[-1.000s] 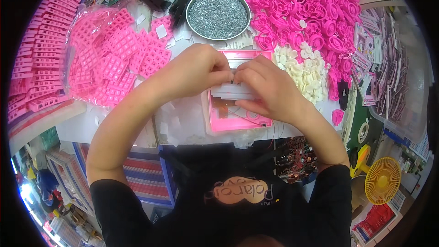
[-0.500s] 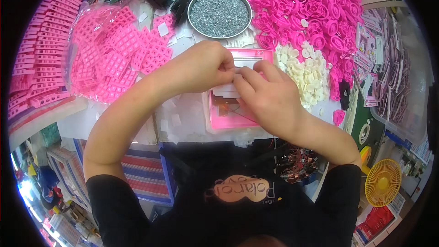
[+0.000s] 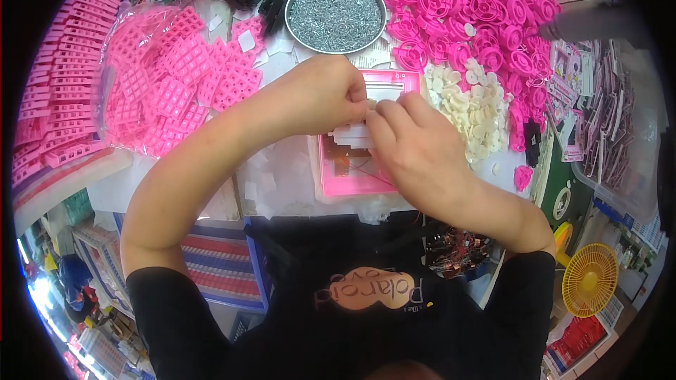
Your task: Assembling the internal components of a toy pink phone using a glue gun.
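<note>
Both of my hands meet over a pink plastic casing [image 3: 355,187] that lies flat on the worktable. Inside it are a white panel [image 3: 351,138] and a thin wire near a brownish patch. My left hand [image 3: 327,95] has its fingers pinched at the casing's upper part. Close beside it, my right hand [image 3: 420,142] bends its fingers inward, the fingertips nearly touching the left ones. Whatever the fingers grip is hidden or too small to name. Beyond the hands stands a round metal dish [image 3: 336,52] full of small screws [image 3: 336,14].
Pink grid-shaped parts [image 3: 172,95] in a clear bag lie left, beside stacked pink pieces [image 3: 67,91]. Right are piles of pink ring-shaped parts [image 3: 479,7], cream discs [image 3: 470,116] and a clear bin [image 3: 609,176]. A yellow fan [image 3: 590,280] stands lower right.
Both hands stay at the casing, and my left hand has shifted slightly up with its forearm. A blurred dark grey shape has appeared at the upper right.
</note>
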`<state>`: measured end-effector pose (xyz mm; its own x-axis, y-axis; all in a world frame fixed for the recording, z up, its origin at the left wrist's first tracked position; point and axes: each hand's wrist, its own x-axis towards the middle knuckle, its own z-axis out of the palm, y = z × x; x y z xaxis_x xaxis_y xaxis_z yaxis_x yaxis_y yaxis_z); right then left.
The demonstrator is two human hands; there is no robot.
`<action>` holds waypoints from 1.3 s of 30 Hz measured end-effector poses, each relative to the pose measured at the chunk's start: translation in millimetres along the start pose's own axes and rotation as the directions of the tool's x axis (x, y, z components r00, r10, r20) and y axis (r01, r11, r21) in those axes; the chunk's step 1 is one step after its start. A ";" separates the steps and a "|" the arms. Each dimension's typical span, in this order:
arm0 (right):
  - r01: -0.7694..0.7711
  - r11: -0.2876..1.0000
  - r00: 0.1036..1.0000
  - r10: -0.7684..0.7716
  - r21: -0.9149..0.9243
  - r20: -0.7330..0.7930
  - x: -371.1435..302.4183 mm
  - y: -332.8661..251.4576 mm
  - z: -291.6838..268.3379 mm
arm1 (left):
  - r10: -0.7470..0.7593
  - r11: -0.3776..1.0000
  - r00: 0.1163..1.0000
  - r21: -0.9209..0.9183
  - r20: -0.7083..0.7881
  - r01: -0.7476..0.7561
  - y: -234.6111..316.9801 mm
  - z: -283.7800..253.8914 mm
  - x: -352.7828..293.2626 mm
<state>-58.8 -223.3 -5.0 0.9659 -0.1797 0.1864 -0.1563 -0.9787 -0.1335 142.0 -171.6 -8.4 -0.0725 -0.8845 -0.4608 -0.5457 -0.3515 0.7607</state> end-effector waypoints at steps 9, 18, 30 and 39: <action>-0.060 0.983 0.997 0.052 0.174 0.050 0.3 10.7 -9.6 | 0.197 0.971 0.971 0.165 -0.135 -0.174 -3.9 8.9 -1.8; -0.087 0.907 0.995 0.102 0.412 -0.014 -5.5 18.7 -4.5 | 0.090 0.976 0.993 -0.189 -0.078 -0.104 -9.6 13.1 -12.1; -0.138 0.913 0.990 0.133 0.385 0.039 -4.2 20.7 -3.1 | 0.096 0.943 0.995 -0.317 -0.039 -0.104 -22.8 15.9 -2.5; -0.076 0.901 0.996 0.092 0.427 -0.017 -5.7 25.4 4.5 | 0.229 0.964 0.958 -0.093 -0.170 -0.247 -16.9 16.2 -7.1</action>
<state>-67.4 -246.6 -13.8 0.9438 -0.2710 0.1895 -0.1267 -0.8256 -0.5498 138.2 -154.4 -25.4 -0.0529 -0.9805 -0.1894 -0.4307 -0.1487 0.8901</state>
